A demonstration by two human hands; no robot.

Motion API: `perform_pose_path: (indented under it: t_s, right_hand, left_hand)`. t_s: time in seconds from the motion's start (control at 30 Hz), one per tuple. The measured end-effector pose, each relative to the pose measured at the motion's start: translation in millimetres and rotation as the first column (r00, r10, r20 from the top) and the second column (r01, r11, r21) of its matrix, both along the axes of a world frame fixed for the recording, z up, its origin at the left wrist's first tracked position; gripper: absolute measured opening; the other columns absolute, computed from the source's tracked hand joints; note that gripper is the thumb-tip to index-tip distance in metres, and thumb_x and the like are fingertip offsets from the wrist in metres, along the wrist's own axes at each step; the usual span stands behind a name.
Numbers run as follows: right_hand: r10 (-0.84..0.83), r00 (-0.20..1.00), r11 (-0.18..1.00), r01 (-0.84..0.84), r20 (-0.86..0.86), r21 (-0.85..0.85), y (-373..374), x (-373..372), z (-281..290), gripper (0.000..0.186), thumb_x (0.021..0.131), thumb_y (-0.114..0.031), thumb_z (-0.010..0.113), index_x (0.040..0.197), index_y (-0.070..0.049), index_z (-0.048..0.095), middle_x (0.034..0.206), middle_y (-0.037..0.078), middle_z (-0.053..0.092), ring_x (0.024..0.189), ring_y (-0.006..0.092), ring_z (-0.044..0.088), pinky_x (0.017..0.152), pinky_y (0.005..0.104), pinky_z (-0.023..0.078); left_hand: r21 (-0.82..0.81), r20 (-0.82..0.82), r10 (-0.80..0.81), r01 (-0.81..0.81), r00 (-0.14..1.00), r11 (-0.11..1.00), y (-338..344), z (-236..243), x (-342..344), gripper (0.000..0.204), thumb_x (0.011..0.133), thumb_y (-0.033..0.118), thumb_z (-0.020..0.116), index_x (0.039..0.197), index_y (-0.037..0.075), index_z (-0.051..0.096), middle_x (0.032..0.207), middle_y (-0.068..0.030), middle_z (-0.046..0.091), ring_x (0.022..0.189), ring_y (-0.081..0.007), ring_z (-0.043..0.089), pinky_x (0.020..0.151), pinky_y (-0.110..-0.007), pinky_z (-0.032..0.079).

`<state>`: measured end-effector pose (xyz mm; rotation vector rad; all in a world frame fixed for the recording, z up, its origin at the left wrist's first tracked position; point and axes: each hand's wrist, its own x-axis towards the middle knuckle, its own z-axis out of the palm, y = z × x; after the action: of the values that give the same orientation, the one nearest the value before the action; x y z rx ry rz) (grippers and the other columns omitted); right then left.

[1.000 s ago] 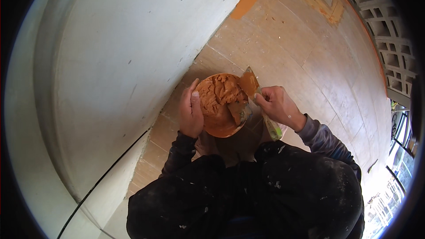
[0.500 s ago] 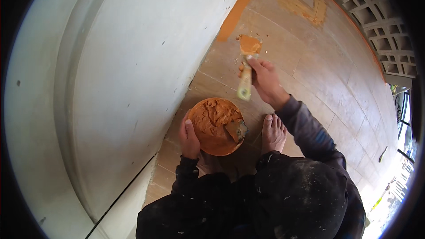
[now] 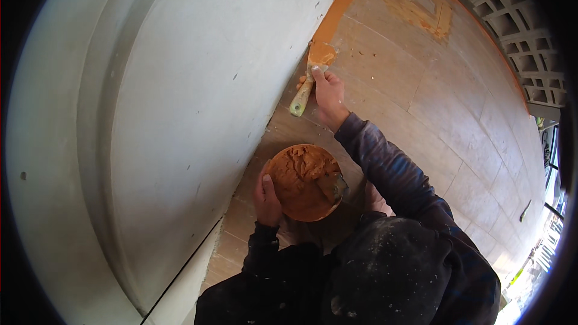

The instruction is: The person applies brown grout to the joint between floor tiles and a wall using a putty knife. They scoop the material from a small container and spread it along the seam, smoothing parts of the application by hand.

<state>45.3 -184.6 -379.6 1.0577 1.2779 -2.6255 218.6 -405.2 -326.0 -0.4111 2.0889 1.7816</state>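
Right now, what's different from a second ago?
The right hand moved the scraper forward and left, from the right edge of the bowl to the orange strip beside the wall. Nothing was let go. The left hand still holds the bowl.

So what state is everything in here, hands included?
Bowl: uncovered, partly full
Orange paste: lumpy, uneven
Second tool: resting in the bowl
Left hand: holding the bowl's left side
Scraper: handle held, blade smeared orange
Right hand: closed on the scraper
Wall: speckled with dark marks
Floor: orange-streaked along the wall
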Motion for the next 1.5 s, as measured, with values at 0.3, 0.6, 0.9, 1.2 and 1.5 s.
perform_pose_path:
  t_s: [0.3,0.6,0.9,1.2,1.5]
  right_hand:
    - [0.009,0.998,0.992,-0.016,0.061,0.125,-12.2,-2.7,7.9,0.025,0.101,-0.020,0.056,0.094,0.004,0.059,0.082,0.015,0.070,0.066,0.0217,0.069,0.060,0.0349,0.060]
    - [-0.036,0.999,0.995,0.035,0.011,0.092,3.4,6.2,29.7,0.024,0.104,-0.023,0.055,0.097,0.000,0.058,0.083,0.013,0.069,0.065,0.0212,0.069,0.058,0.0328,0.057]
    - [-0.025,0.999,0.979,0.029,-0.020,0.202,16.7,-20.8,-9.7,0.028,0.104,-0.024,0.055,0.097,0.003,0.058,0.084,0.014,0.069,0.067,0.0230,0.070,0.059,0.0346,0.060]
    - [0.124,0.979,0.991,-0.131,0.165,0.035,-1.5,15.9,13.8,0.029,0.103,-0.022,0.055,0.096,0.005,0.059,0.084,0.017,0.071,0.063,0.0257,0.071,0.057,0.0370,0.062]
    - [-0.194,0.978,0.981,0.193,-0.082,-0.023,37.3,-13.5,12.3,0.028,0.104,-0.023,0.051,0.095,0.003,0.058,0.076,0.013,0.066,0.058,0.0213,0.066,0.051,0.0346,0.055]
  left_hand:
    - [0.019,0.002,-0.005,0.005,1.000,1.000,-1.0,-2.3,-0.7,0.050,0.109,0.029,0.035,0.142,-0.007,0.046,0.135,-0.0197,0.057,0.126,-0.0252,0.055,0.108,-0.036,0.042]
    - [0.022,0.024,-0.004,0.003,1.000,1.000,-6.4,-7.9,2.6,0.049,0.109,0.027,0.035,0.142,-0.007,0.046,0.136,-0.0194,0.057,0.127,-0.0253,0.054,0.109,-0.036,0.041]
    - [0.012,0.039,-0.012,0.012,0.999,1.000,-5.6,-6.1,3.4,0.049,0.109,0.026,0.034,0.143,-0.007,0.046,0.136,-0.0196,0.057,0.127,-0.0254,0.054,0.109,-0.036,0.041]
    - [0.057,0.009,-0.006,0.005,1.000,0.998,-7.2,-8.0,2.3,0.050,0.109,0.028,0.034,0.144,-0.007,0.044,0.138,-0.0198,0.055,0.128,-0.0254,0.053,0.110,-0.036,0.041]
    - [0.037,0.043,0.001,-0.002,0.999,0.999,-5.1,-8.4,4.6,0.050,0.109,0.029,0.034,0.144,-0.005,0.045,0.137,-0.0194,0.056,0.128,-0.0254,0.053,0.109,-0.036,0.041]
